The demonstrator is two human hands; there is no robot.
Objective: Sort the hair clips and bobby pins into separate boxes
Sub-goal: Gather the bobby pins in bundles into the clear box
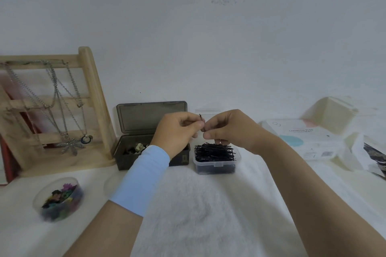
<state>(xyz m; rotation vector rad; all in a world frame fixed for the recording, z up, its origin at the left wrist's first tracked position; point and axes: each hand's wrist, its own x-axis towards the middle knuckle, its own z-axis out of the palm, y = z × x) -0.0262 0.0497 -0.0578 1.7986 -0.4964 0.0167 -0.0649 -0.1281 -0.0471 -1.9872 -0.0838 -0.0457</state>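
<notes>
Left hand (pixel 177 129) and right hand (pixel 231 129), fingers curled, together pinch one black bobby pin (pixel 201 120) above the pin-filled clear box (pixel 216 165).

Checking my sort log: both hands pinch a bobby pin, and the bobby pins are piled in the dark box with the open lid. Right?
No. The head view shows both the left hand and right hand pinching a bobby pin, but the pile lies in the clear box, not the dark box.

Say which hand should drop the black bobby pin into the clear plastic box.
Right, likely: the right hand pinches the black bobby pin above the clear plastic box; the left hand is over the dark lidded box.
</notes>
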